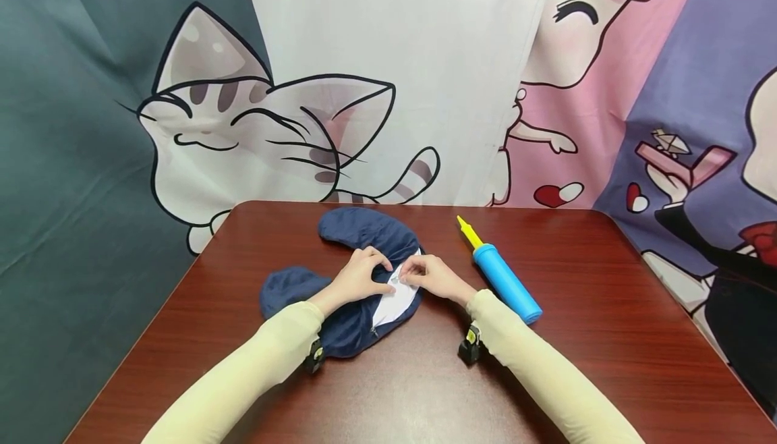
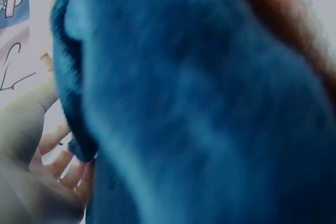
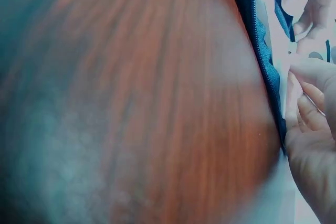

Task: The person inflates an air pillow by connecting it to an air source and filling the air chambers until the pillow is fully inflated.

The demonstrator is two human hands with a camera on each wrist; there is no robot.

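Note:
A navy plush U-shaped neck pillow (image 1: 364, 228) lies on the table, its zipped slit spread wide over a white inner liner (image 1: 391, 306). My left hand (image 1: 358, 281) rests on the pillow at the slit's left side, thumb and forefinger apart in a C shape. From the right, my right hand (image 1: 437, 275) pinches a small clear valve on the liner between thumb and fingertips; the fingers partly hide it. The zipper teeth (image 3: 255, 24) run along the near edge of the cover in the right wrist view. Plush fabric (image 2: 184, 98) fills most of the left wrist view.
A blue hand pump (image 1: 506, 282) with a yellow nozzle lies just right of my right forearm, pointing away. The brown wooden table (image 1: 607, 336) ends at a printed cartoon cloth (image 1: 425, 39) hanging behind it. Each wrist carries a small black camera.

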